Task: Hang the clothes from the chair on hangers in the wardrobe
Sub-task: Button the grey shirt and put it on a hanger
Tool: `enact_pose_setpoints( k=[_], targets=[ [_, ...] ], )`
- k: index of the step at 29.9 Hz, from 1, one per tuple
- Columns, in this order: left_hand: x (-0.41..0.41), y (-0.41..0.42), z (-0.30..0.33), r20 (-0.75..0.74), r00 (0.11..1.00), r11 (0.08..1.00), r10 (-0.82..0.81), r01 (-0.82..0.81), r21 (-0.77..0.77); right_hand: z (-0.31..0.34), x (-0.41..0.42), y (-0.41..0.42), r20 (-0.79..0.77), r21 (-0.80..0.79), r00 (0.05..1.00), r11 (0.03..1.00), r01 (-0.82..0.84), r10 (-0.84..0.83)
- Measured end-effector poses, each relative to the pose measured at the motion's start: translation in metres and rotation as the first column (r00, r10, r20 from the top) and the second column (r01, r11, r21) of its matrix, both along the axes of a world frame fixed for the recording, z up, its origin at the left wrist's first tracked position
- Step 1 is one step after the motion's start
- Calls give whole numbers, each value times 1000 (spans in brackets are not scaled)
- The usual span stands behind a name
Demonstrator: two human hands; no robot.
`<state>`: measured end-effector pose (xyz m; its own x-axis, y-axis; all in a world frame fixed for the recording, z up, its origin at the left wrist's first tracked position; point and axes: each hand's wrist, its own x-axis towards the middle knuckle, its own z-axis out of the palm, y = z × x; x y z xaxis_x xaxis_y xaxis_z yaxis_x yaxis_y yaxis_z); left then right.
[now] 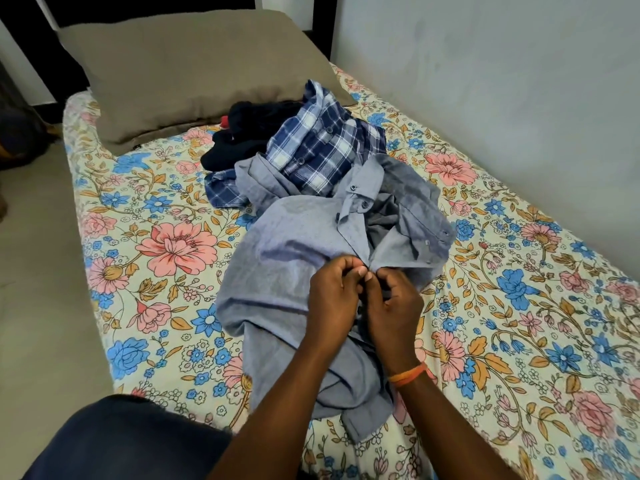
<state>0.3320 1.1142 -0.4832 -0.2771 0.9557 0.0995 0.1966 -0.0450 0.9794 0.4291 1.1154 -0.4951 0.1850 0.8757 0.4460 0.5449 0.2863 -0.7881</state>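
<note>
Both hands, left (331, 299) and right (393, 303), pinch a grey shirt's (277, 265) placket on the bed (519, 306), apparently working a button; a hanger comes next.

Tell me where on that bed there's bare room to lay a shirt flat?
Free: the floral sheet left of the grey shirt, and the stretch toward the wall. Crowded: the middle, with the plaid shirt, dark clothes and pillow.

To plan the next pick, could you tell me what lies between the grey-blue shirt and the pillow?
In the head view, a blue plaid shirt and dark clothes.
</note>
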Motion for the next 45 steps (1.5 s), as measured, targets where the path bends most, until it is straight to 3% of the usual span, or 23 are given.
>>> enact_pose_setpoints(
  k=[5,15,20,25,31,39,43,45],
  targets=[
    [-2,-4,-4,8,1000,1000,-14,14,-11,-1,-3,-4,-89,-56,995,998,41,-46],
    [-6,-2,-9,138,988,994,63,-49,-102,8,-10,-11,-134,-13,990,999,-50,48],
    [-13,-3,-1,187,982,995,18,1,-99,12,1,-5,-274,-165,956,974,-155,105],
    [-15,-5,4,229,973,990,13,19,-141,17,0,0,-326,-197,941,967,-159,89],
    [-21,-7,6,150,988,996,-29,41,-83,16,-1,-4,-380,-227,922,959,-168,71],
    [-4,-4,-5,-196,978,996,76,-85,-37,16,-1,-5,-442,-287,896,939,-192,48],
    [-3,-5,-6,-185,978,989,98,-116,-90,17,-7,-4,-464,-318,886,930,-183,16],
    [-6,-4,-4,-107,993,991,44,-58,-123,18,-5,-4,-567,-363,824,902,-233,-16]
  ],
)
